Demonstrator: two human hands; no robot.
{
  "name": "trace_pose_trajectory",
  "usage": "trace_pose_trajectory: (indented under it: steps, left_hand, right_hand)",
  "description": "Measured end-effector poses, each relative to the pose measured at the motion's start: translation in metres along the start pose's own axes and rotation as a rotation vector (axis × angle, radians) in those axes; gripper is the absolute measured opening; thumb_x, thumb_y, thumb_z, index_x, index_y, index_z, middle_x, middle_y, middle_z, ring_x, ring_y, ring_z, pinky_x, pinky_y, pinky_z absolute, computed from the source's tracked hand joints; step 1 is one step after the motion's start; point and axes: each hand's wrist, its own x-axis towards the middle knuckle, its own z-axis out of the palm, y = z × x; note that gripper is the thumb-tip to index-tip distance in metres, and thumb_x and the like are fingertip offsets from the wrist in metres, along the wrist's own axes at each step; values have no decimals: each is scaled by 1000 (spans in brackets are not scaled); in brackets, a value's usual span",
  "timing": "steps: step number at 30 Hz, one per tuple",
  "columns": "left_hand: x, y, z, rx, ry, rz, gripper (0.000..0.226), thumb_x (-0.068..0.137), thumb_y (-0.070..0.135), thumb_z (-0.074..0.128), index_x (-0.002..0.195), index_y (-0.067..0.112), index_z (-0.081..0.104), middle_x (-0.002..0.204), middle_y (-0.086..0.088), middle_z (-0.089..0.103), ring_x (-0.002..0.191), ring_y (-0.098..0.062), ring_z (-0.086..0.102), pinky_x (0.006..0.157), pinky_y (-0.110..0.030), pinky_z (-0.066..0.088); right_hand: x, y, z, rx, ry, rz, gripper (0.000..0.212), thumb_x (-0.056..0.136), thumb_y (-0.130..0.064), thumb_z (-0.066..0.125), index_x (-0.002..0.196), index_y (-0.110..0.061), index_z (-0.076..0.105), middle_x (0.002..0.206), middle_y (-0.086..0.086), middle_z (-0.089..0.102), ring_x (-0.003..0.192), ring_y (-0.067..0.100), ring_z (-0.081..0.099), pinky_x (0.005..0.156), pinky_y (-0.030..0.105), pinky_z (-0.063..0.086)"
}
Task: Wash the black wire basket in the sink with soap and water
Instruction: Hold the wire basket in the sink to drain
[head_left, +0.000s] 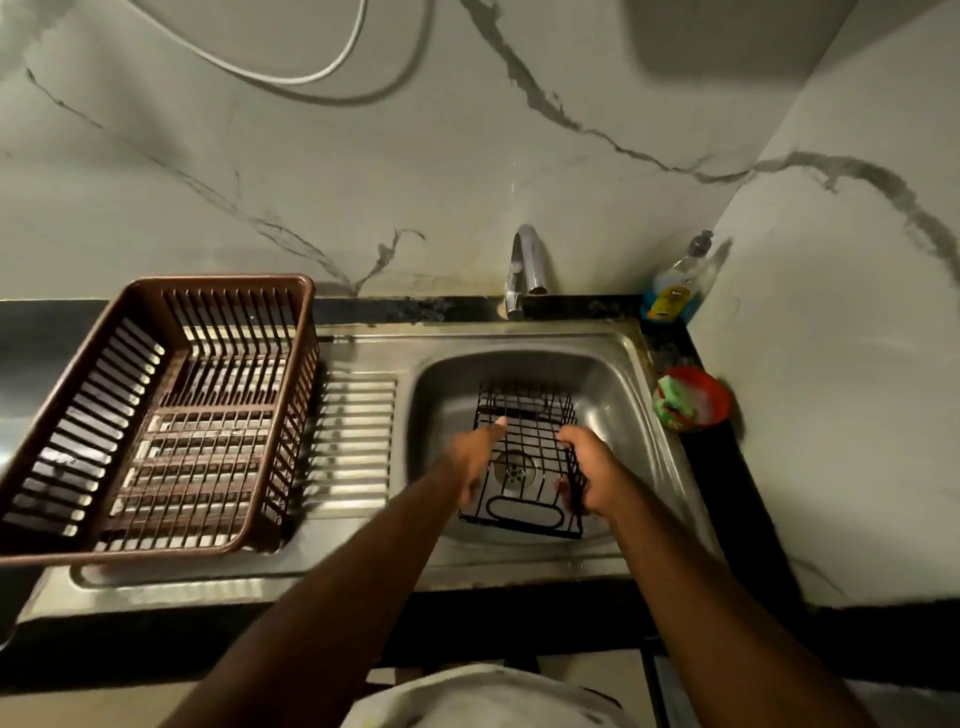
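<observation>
The black wire basket (527, 447) sits inside the steel sink (447, 379), over the drain. My right hand (592, 473) grips the basket's right side wall, fingers curled round the wires. My left hand (475, 460) is at the basket's left rim, blurred, with a finger stretched out along the top wire. The tap (527, 267) stands behind the basin; no water is visible running. A soap bottle (675, 283) stands in the back right corner. A red bowl (693, 397) holding a green sponge and suds sits on the right ledge.
A brown plastic dish rack (156, 415) rests on the ribbed drainboard (353, 441) left of the basin. Marble walls close in behind and on the right. A white cable (291, 78) hangs on the back wall.
</observation>
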Motion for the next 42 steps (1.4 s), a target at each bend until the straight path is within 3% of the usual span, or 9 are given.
trace_pose_trajectory:
  steps: [4,9,14,17,21,28,34,39,42]
  left_hand:
    - [1,3,2,-33,-24,109,59,99,48,60,146,13,49,137,-10,56,121,-25,56,102,-41,48]
    - [-3,17,2,55,-40,42,36,106,34,46,127,8,59,123,-18,62,106,-28,61,93,-41,50]
    - [1,19,2,3,-13,93,49,102,39,51,136,4,53,138,-26,56,124,-41,56,97,-46,48]
    - [-3,16,9,-85,8,135,39,94,43,53,114,9,58,128,-29,59,104,-32,61,99,-49,46]
    - [-3,11,12,-131,-4,164,93,71,66,64,137,1,52,141,-30,52,127,-46,52,108,-57,43]
    - [-12,13,10,-110,52,151,104,81,56,76,158,10,26,151,-14,47,130,-32,52,111,-51,45]
    - [-19,5,10,59,104,349,55,85,57,73,120,17,59,112,0,68,107,-22,65,92,-39,54]
    - [-26,-4,12,90,115,284,49,90,52,70,123,18,57,110,6,62,103,-20,62,77,-28,49]
    - [-25,-10,12,123,174,383,54,84,68,67,106,20,61,98,-4,69,89,-18,65,79,-38,58]
  right_hand:
    - [9,5,1,25,131,-251,21,93,-35,56,110,-21,55,100,4,61,80,20,60,59,30,46]
    - [1,5,6,-21,81,-211,13,97,-31,56,103,-19,58,98,5,62,81,18,59,65,30,45]
    - [2,-15,-2,-74,63,-358,19,92,-29,57,108,-20,59,106,4,65,91,23,60,66,33,42]
    - [1,-18,-5,-73,80,-390,16,91,-30,58,104,-20,60,107,5,66,95,25,61,68,34,42]
    - [-2,-16,-8,-81,58,-413,11,93,-33,57,101,-25,60,109,3,66,95,24,60,72,37,44]
    - [-10,-14,-9,-93,34,-469,8,96,-30,55,101,-27,60,102,-1,65,97,23,61,76,36,45]
    - [-15,-2,-8,-84,159,-644,12,95,-23,57,105,-26,61,79,-5,62,66,12,53,57,29,45]
    - [-11,9,-6,-141,164,-483,8,90,-27,57,91,-20,62,77,-3,62,70,18,58,58,31,44]
    - [-21,8,-6,-135,212,-666,5,92,-19,58,96,-17,60,79,-6,61,64,10,52,54,21,42]
